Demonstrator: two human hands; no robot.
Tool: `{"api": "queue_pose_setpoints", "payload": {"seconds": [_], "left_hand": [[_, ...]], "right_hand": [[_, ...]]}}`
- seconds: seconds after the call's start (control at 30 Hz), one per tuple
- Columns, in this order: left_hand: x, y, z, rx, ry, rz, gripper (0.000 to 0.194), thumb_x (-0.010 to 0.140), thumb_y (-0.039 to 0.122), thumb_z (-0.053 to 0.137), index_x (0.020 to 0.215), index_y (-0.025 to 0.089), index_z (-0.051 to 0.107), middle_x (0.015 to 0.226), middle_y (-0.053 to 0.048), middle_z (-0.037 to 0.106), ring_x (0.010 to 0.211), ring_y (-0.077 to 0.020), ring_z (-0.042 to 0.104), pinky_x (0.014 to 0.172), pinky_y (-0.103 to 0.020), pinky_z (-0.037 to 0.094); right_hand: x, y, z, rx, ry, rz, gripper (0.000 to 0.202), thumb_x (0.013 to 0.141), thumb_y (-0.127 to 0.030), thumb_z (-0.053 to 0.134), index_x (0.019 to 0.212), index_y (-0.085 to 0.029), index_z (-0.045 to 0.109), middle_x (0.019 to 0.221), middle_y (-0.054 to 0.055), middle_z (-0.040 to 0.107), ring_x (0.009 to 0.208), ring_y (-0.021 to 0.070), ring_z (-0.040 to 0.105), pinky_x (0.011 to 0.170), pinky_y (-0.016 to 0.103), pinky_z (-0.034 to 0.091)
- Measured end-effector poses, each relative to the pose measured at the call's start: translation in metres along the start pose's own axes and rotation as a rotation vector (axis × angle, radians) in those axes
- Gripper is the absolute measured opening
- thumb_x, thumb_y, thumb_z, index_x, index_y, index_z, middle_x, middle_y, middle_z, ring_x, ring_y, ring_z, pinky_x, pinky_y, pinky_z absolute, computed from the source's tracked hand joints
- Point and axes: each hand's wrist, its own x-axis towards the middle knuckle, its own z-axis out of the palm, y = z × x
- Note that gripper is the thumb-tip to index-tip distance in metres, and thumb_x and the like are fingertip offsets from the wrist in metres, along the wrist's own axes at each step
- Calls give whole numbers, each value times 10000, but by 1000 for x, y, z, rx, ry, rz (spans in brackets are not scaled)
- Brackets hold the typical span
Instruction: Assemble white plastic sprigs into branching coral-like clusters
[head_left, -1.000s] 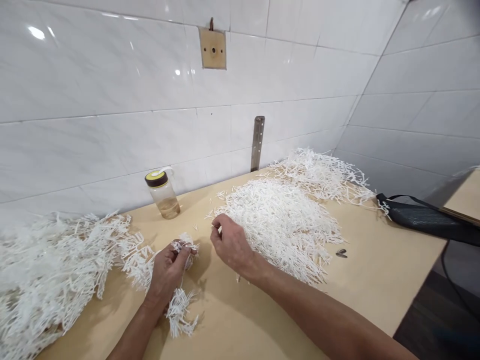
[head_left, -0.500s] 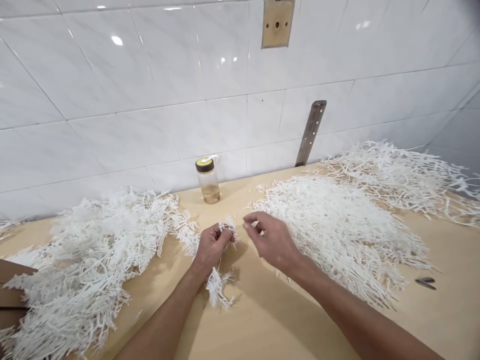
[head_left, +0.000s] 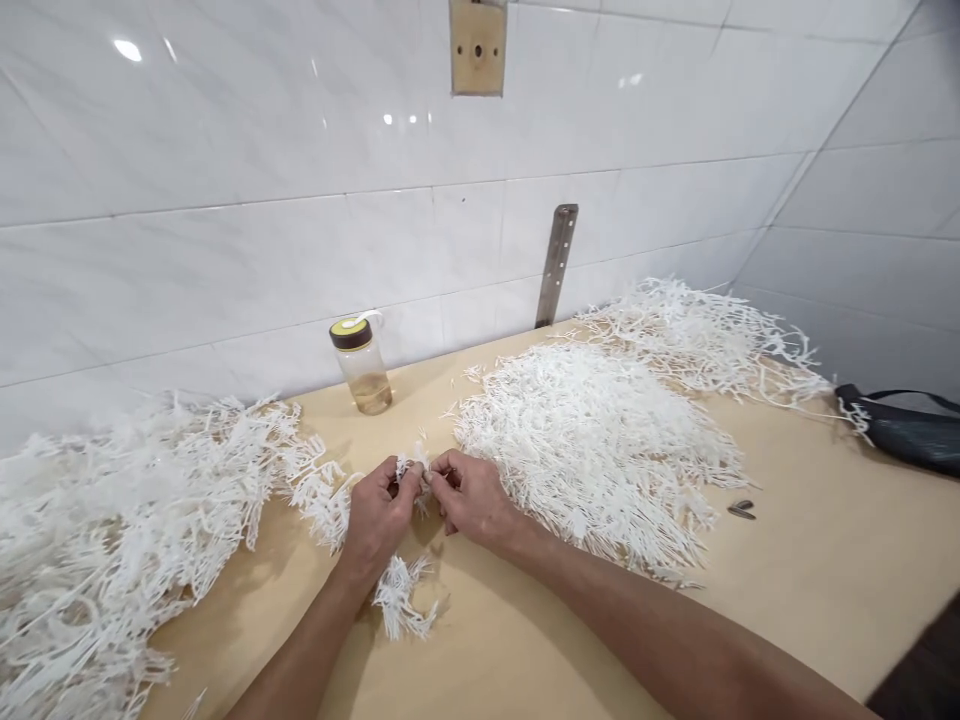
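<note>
Near the middle of the table, my left hand (head_left: pixel 381 505) pinches a small white stranded piece (head_left: pixel 411 465) between thumb and fingers. My right hand (head_left: pixel 469 495) is closed at the right side of that same piece, its fingertips touching it beside my left thumb. Just below the hands lies a small white clump (head_left: pixel 403 598). A large heap of tangled white pieces (head_left: pixel 150 500) spreads on the left. Another heap of thin white strands (head_left: pixel 592 440) lies right of my right hand.
A lidded bottle (head_left: pixel 362 368) stands behind my hands. A metal strip (head_left: pixel 556 265) leans on the tiled wall. Longer white strands (head_left: pixel 697 335) lie at the back right, near a black bag (head_left: pixel 907 430). A small dark tool (head_left: pixel 741 510) rests on the table (head_left: pixel 810 560).
My right hand has moved in to meet my left hand and closed its fingers at the white piece. The view has turned to the right, bringing the black bag into sight.
</note>
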Motion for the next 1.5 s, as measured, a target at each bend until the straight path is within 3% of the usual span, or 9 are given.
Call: {"api": "queue_pose_setpoints", "payload": {"seconds": [0.3,0.57,0.73,0.9,1.03,1.13,1.27,1.37,1.5], "left_hand": [[1,3,-2,69,-16,38,358,869,504,542,695,191,540,616,26,546,606,-142,475,560,-234,366],[-2,6,-1,86,39,89,312,858,452,550,675,204,500,549,51,465,524,-118,409,506,-219,337],[1,1,0,-53,-83,49,336,851,482,580,701,183,561,609,18,552,584,-135,485,550,-230,385],[1,0,-3,-209,-61,-59,374,824,504,625,670,167,574,614,3,559,596,-134,497,565,-233,391],[0,-1,-7,-416,-70,-140,370,809,500,642,673,159,595,621,-2,578,564,-118,496,554,-232,388],[-1,1,-9,-427,-68,-149,345,799,461,662,652,154,603,610,2,569,567,-107,483,562,-227,375],[-2,4,-9,-401,-90,-131,357,811,477,653,668,151,621,628,-5,586,577,-109,490,578,-236,374],[-1,2,-9,-366,-114,-103,384,805,512,661,680,151,629,627,-4,587,566,-110,482,568,-239,367],[-1,1,-8,-351,-144,-92,391,802,523,662,701,146,630,642,-11,590,586,-118,486,570,-240,373]], "right_hand": [[-1,-4,-4,11,-65,0,115,899,-292,538,831,-208,574,536,-55,557,405,100,564,394,183,426],[6,3,4,-49,91,106,138,842,-240,591,763,-220,480,506,-72,510,348,95,507,362,192,342],[9,9,6,43,107,131,92,840,-281,568,809,-221,505,552,-63,551,378,102,522,375,201,382],[8,9,3,-27,258,-17,89,785,-263,584,733,-195,559,664,-2,612,616,145,593,571,249,466],[3,-2,-6,-111,323,-101,83,815,-277,563,824,-194,567,718,5,628,623,147,588,574,254,459],[3,-10,-18,-269,349,-266,83,845,-235,535,884,-185,589,740,20,637,607,147,586,586,265,471],[6,-10,-27,-559,407,-425,252,839,-136,453,1020,-143,629,984,130,656,762,204,637,651,321,494],[3,-9,-22,-530,364,-414,249,858,-146,460,1037,-137,633,972,125,672,726,197,642,635,322,504],[-5,-14,-10,-302,154,-285,206,909,-262,514,1013,-164,662,871,67,708,647,161,644,579,278,511]]}}
